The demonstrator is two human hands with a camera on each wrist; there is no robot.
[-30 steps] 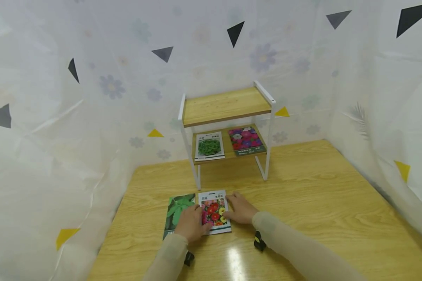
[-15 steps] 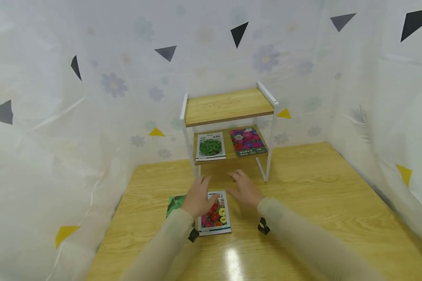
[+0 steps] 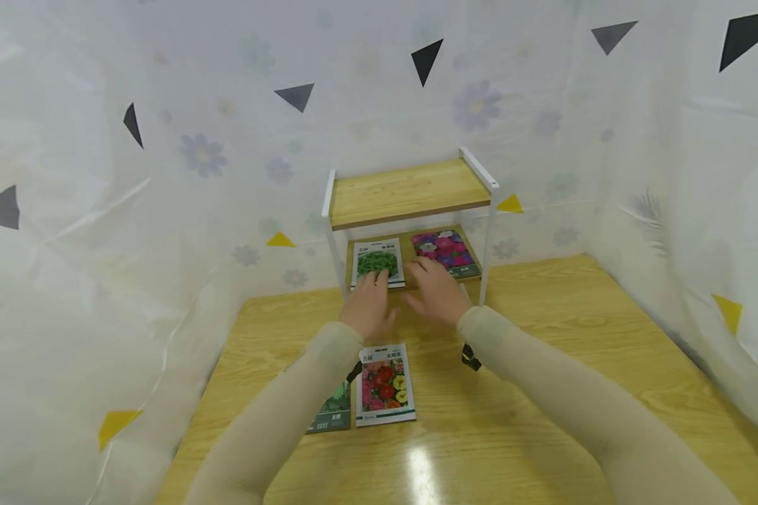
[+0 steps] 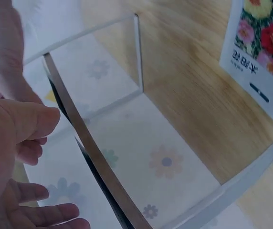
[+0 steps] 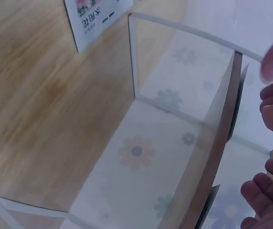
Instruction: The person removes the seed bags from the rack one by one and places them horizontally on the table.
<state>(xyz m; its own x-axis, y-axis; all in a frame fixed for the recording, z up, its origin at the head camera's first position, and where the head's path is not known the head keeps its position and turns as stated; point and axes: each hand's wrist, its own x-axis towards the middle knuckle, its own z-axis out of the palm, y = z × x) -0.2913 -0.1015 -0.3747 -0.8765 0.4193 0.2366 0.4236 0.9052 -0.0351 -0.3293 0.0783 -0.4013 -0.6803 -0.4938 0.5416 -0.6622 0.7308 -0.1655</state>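
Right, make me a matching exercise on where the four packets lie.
1. Pink-and-purple flower packet
2. Dark-green packet
3. White-bordered leafy packet
4. Red-and-yellow flower packet

A. Tabletop, right-hand one of two
B. Lower shelf, left side
C. Lower shelf, right side
D. Tabletop, left-hand one, partly hidden by the left sleeve

Pairs: 1-C, 2-D, 3-B, 4-A

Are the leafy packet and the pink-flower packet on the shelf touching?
Apart: the head view shows a strip of bare shelf between the leafy packet and the pink-flower packet.
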